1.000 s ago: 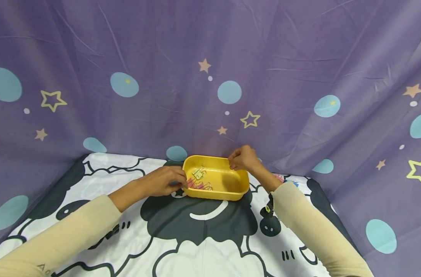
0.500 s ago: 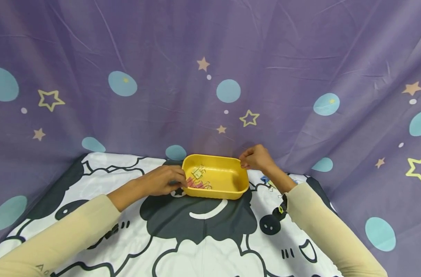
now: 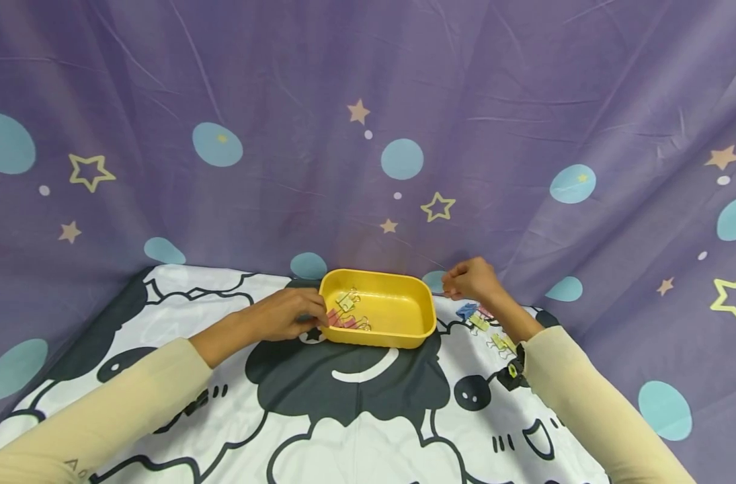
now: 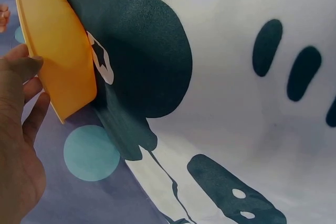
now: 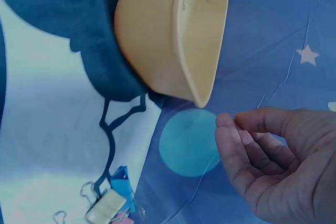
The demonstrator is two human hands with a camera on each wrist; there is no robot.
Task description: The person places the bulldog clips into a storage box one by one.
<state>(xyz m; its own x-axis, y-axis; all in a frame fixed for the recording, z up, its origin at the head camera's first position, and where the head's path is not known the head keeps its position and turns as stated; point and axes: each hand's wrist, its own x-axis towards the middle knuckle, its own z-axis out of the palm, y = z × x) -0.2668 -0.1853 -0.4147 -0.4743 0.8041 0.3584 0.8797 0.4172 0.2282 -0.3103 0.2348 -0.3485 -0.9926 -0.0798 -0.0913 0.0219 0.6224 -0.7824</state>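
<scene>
Your left hand [image 3: 283, 316] rested against the left end of the yellow tray [image 3: 376, 339], fingers lying along its wall and thumb at the rim; the grip looked relaxed, touching rather than clenching. The tray sat on the worktop [image 3: 355, 430], on the dark part of the cartoon-printed cloth, close to the purple starry backdrop [image 3: 368, 101]. Inside it, toward the left end, lay a few binder clips [image 3: 346, 312], pink and pale yellow ones with wire handles.

Your right hand [image 3: 470, 279] hovered just right of the tray, clear of its rim, fingers loosely curled with fingertips near the thumb. The right wrist view showed that grip holding nothing. Below that hand, on the cloth beside the tray's right end, lay a loose cluster of clips [image 3: 482, 326]: a blue one, a yellow one and others partly hidden by your wrist.
</scene>
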